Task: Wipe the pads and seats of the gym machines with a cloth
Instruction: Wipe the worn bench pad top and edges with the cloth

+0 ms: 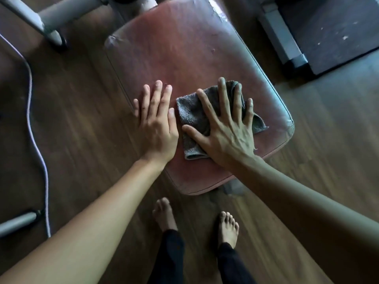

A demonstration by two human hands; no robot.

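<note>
- The right hand [227, 128] lies flat on the cloth [191, 111]. Its fingers are straight and spread wide, with the thumb splayed out to the side. The palm and all five fingertips press the cloth down onto the seat [184, 48]; nothing is curled round it.
- The left hand [156, 121] rests palm-down on the bare seat at its left edge, just beside the cloth. Its fingers are straight and close together, the thumb lies along the cloth's border, and it holds nothing.
- The cloth is on the near half of the seat. It is grey terry, nubbly and folded into a rough square, with a rolled fold at its near end and a frayed corner poking out past the right hand's little finger.
- The seat is a padded slab in reddish-brown vinyl with rounded corners and a piped seam round the rim. The surface is dull and scuffed — worn pale at the two far corners.
- The floor [86, 119] around the seat is dark wood-grain planks.
- Left of the seat a pale cable [30, 95] snakes over the floor.
- Beyond the seat's far left corner runs a grey metal tube [51, 15] with a rounded, dark-tipped end.
- Off the seat's far right corner sits a dark platform [338, 27], speckled with pale chips and edged by a grey rail.
- Below the seat's near edge are two bare feet [164, 214] on the floor, in dark trousers [172, 255].
</note>
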